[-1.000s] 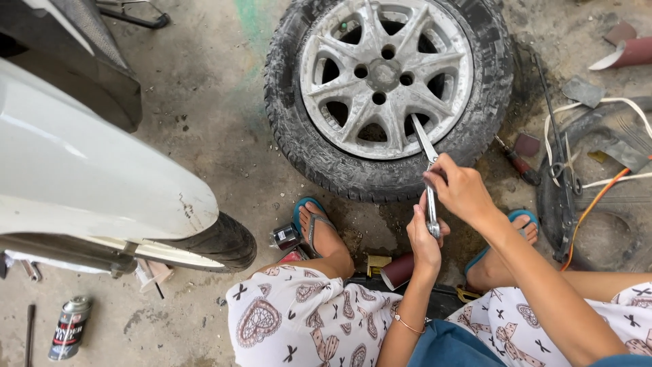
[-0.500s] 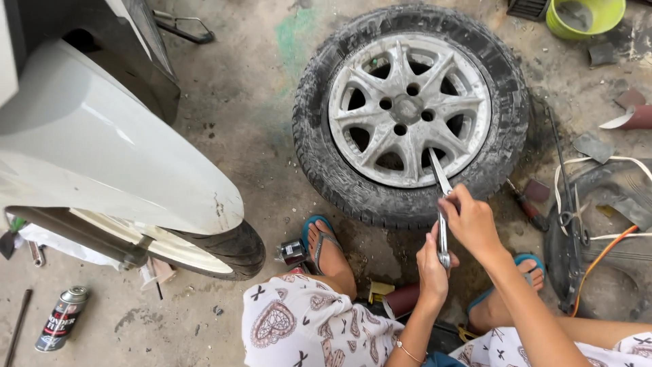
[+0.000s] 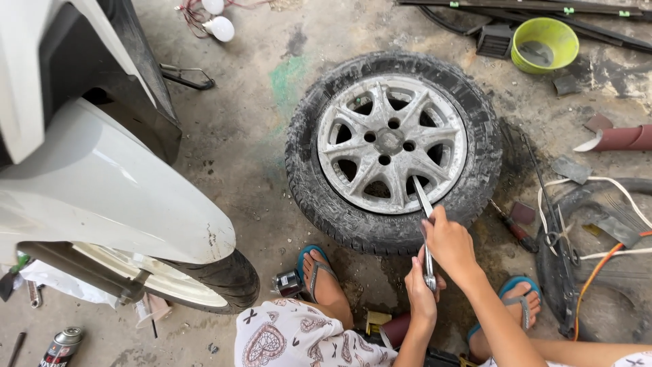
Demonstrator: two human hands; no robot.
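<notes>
At the far left a red-and-black spray can [image 3: 62, 345] lies on the stained grey concrete floor [image 3: 251, 122], below the white curved mudguard of a scooter [image 3: 115, 194] and its black front tyre [image 3: 217, 280]. Two white round light bulbs [image 3: 219, 20] lie on the floor near the top edge. In the middle a dirty black car tyre on a grey multi-spoke alloy rim [image 3: 392, 144] lies flat on the floor, just beyond the person's feet in blue flip-flops [image 3: 314, 266]. A long flat silver metal bar [image 3: 425, 228] runs from the person's lap up to the rim's near edge, its tip resting at the gap between rim and rubber. The left hand [image 3: 422, 293] is wrapped closed around the bar's lower end; the right hand [image 3: 449, 243] is clenched around it just above, near the tyre's sidewall. To the right a red-handled screwdriver [image 3: 514, 228] lies on the floor beside the tyre. Further right, a lime-green plastic bowl [image 3: 545, 43] sits near the top, a dark red pipe piece [image 3: 619, 138] lies below it, and white and orange cables [image 3: 598, 251] cross a second black tyre at the frame's edge.
</notes>
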